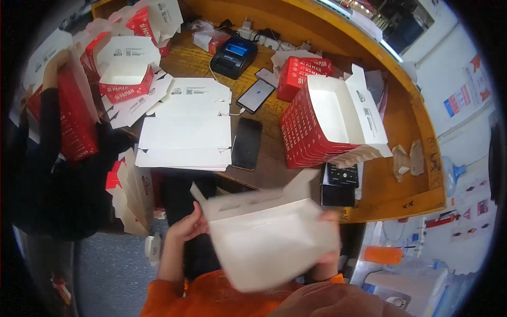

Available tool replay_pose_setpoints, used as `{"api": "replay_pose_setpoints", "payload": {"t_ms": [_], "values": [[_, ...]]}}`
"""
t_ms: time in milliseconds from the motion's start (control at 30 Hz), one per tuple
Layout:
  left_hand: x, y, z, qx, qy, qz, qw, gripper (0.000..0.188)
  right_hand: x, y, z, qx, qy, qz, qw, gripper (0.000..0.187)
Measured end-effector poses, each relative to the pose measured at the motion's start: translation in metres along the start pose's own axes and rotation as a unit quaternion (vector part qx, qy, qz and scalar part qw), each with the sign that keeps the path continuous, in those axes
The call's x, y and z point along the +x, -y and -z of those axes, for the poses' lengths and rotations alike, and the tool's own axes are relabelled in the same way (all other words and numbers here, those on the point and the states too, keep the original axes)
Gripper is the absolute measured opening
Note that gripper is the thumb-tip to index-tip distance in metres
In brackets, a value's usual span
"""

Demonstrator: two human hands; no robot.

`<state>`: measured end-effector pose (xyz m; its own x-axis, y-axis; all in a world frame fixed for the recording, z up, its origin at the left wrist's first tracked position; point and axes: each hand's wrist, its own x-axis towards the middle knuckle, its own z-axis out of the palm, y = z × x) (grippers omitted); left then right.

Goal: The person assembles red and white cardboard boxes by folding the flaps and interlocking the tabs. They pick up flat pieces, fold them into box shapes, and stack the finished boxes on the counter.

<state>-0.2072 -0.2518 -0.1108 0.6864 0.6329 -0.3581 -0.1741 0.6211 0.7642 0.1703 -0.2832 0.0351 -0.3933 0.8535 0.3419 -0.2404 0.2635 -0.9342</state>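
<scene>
Above my lap I hold a partly folded white cardboard food box (264, 243), blurred by motion, its flaps sticking up along the far side. My left hand (187, 224) grips its left edge, fingers wrapped near an upright corner flap. At the opposite edge my right hand (330, 240) is closed on the board, blurred and partly hidden behind it. Just beyond, on the wooden table, lies a stack of flat white box blanks (185, 134). To its right stands a nested stack of folded red-and-white boxes (303, 127), lids raised.
A black phone (246, 143) lies beside the blanks; another phone (255, 96) is plugged in behind it. A small black printer (234, 58) stands at the back. On the left, a co-worker's hand (57, 61) touches a tall red box stack (76, 113). A raised yellow edge (417, 113) borders the table.
</scene>
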Motion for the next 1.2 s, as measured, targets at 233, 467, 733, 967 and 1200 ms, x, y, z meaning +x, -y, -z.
{"api": "replay_pose_setpoints", "payload": {"t_ms": [233, 467, 733, 967, 1200], "values": [[0.036, -0.082, -0.072, 0.271, 0.127, -0.144, 0.943, 0.047, 0.078, 0.067, 0.022, -0.203, -0.341, 0.301, 0.867, 0.083], [0.072, -0.188, -0.152, 0.412, -0.072, -0.43, 0.8, 0.05, 0.133, 0.06, 0.042, -0.539, -0.365, 0.181, 0.737, 0.071], [0.148, -0.249, -0.184, 0.596, -0.194, -0.561, 0.541, 0.036, 0.165, 0.019, 0.015, -0.646, -0.41, 0.16, 0.624, 0.076], [0.162, -0.259, -0.182, 0.625, -0.078, -0.536, 0.562, 0.019, 0.138, 0.017, 0.012, -0.546, -0.387, 0.184, 0.72, 0.074], [0.17, -0.257, -0.178, 0.627, -0.096, -0.575, 0.516, 0.02, 0.124, 0.016, 0.037, -0.695, -0.256, 0.164, 0.652, 0.029]]}}
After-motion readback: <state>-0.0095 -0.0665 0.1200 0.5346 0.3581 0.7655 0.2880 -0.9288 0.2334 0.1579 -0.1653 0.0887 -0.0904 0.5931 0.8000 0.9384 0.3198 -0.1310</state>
